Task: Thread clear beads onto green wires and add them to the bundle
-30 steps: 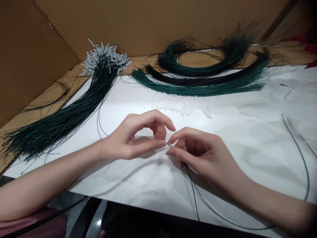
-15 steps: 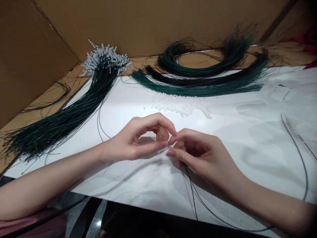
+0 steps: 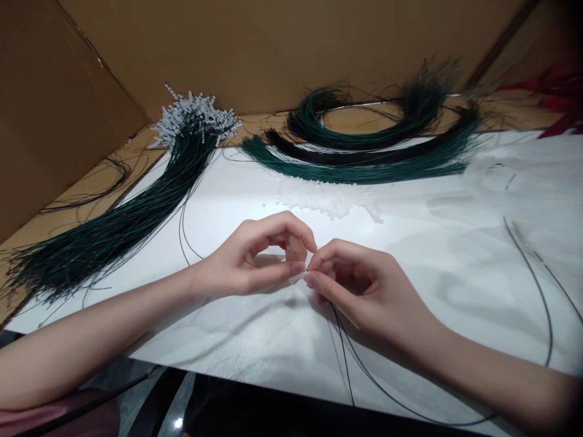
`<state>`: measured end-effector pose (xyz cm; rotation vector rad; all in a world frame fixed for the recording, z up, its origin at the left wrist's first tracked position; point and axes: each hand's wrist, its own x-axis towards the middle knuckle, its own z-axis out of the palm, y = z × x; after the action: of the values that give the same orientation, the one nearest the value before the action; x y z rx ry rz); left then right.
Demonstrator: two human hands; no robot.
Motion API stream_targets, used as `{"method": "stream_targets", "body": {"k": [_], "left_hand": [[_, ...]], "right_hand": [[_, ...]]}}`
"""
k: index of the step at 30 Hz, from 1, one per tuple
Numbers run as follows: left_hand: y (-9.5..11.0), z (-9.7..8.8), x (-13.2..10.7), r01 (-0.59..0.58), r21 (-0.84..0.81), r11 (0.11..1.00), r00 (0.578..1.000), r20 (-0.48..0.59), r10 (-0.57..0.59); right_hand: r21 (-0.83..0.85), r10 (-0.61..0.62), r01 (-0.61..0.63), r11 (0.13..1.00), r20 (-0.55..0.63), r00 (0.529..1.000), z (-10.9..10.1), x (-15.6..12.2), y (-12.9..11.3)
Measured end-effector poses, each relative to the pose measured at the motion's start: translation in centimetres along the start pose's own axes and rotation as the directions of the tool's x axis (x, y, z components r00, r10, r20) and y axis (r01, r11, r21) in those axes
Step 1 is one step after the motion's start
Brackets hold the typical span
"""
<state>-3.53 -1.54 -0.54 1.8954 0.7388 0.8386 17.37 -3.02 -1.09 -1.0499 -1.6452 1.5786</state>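
Observation:
My left hand [image 3: 266, 258] and my right hand [image 3: 364, 279] meet over the white sheet, fingertips almost touching. Between thumb and forefinger, my right hand pinches a thin dark green wire [image 3: 364, 371], whose strands trail below it toward the table's front edge. My left thumb and forefinger close at the wire's tip, where a tiny dark bit shows; what they grip is mostly hidden. Just beyond the hands lies a spread of small white beads [image 3: 328, 199]. To the left rests a thick bundle of dark green wires [image 3: 150, 197], its far ends strung with white beads [image 3: 200, 115].
Curved bundles of dark green wire [image 3: 364, 173] lie at the back. Cardboard walls [image 3: 273, 54] enclose the rear and left. A crumpled clear plastic bag [image 3: 514, 176] and single wires [image 3: 540, 291] are at right. Red ribbon [image 3: 555, 88] sits at the far right back.
The view has shifted slightly, so the scene sits a little lower. Both fingertips have drawn closer together, and the small gap between them has narrowed.

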Motion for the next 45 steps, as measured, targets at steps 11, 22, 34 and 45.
{"method": "stream_targets", "body": {"k": [11, 22, 34, 45], "left_hand": [[-4.3, -5.8, 2.8, 0.073, 0.608, 0.791, 0.966, -0.241, 0.096], [-4.9, -5.2, 3.7, 0.151, 0.630, 0.762, 0.955, -0.293, 0.053], [-0.2, -0.5, 1.0, 0.066, -0.172, 0.983, 0.987, -0.135, -0.090], [-0.5, 0.2, 0.9, 0.096, -0.365, 0.926, 0.983, -0.113, -0.146]], "right_hand": [[-0.033, 0.006, -0.008, 0.999, -0.036, 0.999, 0.2, 0.0, 0.0], [-0.019, -0.004, 0.004, 1.000, 0.003, 1.000, 0.0, -0.1, 0.1], [0.002, -0.027, 0.027, 1.000, -0.051, 0.998, 0.0, 0.0, -0.1], [0.060, -0.013, 0.017, 0.998, -0.059, 0.998, 0.2, 0.0, -0.3]]}}
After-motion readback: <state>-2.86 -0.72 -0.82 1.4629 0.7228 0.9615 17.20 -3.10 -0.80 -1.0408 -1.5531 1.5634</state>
